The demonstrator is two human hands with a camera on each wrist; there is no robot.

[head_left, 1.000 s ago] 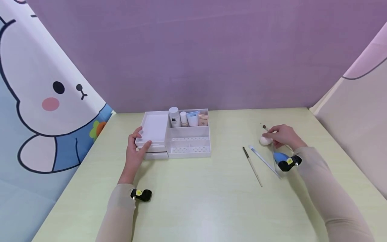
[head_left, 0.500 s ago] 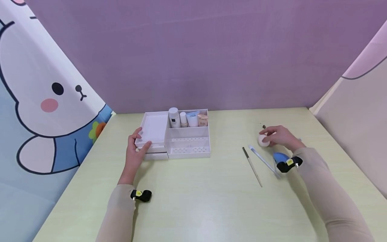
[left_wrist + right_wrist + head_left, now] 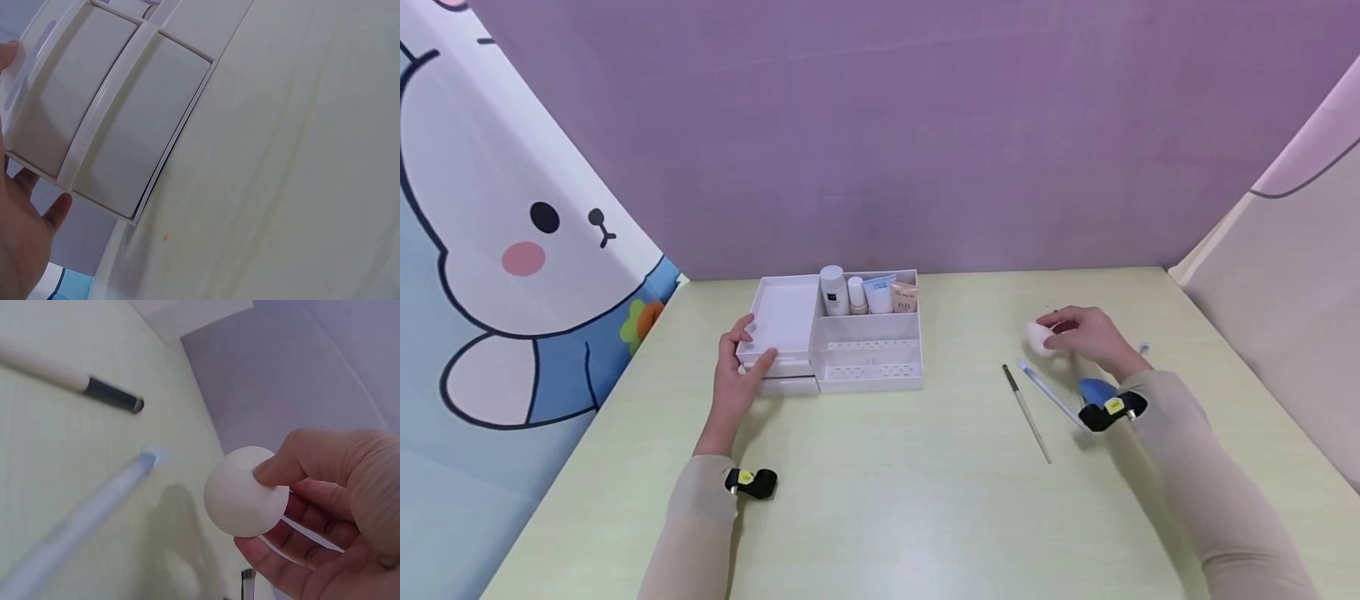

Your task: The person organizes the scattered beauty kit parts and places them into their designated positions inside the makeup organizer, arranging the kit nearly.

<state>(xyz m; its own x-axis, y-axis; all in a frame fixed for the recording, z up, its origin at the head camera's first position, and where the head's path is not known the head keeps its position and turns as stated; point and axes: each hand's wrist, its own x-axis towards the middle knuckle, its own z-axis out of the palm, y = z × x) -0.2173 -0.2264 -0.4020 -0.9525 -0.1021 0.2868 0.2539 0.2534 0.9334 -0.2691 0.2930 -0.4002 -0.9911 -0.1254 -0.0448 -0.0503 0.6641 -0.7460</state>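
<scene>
Pinching white ball (image 3: 232,499), right hand (image 3: 1092,337), at fingertips (image 3: 278,470)

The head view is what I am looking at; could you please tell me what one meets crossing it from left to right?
Left hand, taller white-capped bottle, smaller white-capped bottle, blue-and-white tube, beige tube, white round object, right hand.

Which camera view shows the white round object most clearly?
The right wrist view: the white round object appears large, pinched by the right hand. The head view shows it small, partly covered; the left wrist view does not show it.
</scene>
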